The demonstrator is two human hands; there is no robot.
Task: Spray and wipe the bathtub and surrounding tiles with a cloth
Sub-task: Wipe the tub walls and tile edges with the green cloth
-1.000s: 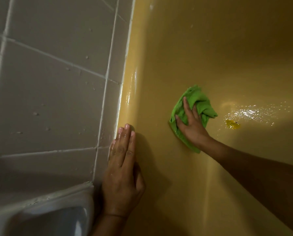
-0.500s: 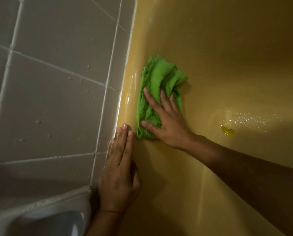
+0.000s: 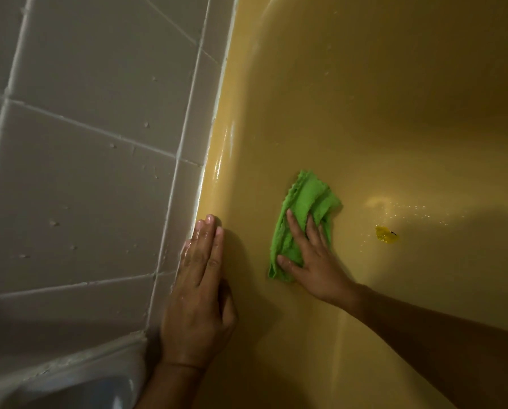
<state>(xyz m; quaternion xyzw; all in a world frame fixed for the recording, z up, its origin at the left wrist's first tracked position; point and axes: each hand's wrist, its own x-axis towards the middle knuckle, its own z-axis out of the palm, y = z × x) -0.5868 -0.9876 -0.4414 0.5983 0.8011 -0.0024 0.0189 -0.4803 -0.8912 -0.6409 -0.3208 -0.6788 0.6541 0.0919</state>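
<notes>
R hand (image 3: 314, 261), flat-fingered grip pressing green cloth (image 3: 304, 211), had swept back from rim down bathtub (image 3: 365, 113) wall; L hand (image 3: 199, 290) lay flat, holding nothing; wiping mid-stroke

Green cloth (image 3: 303, 202): lower right portion hidden beneath fingers and palm of the right hand (image 3: 317, 267). Right forearm (image 3: 424, 335): cut off by the right edge. Left hand (image 3: 199, 293): thumb mostly hidden behind the palm; wrist cropped at the bottom edge. Pale rounded fixture (image 3: 78, 388), bottom left corner: cropped, kind not determinable. Small yellow scrap (image 3: 386, 234) on the bathtub (image 3: 394, 113) floor: too small to identify.
</notes>
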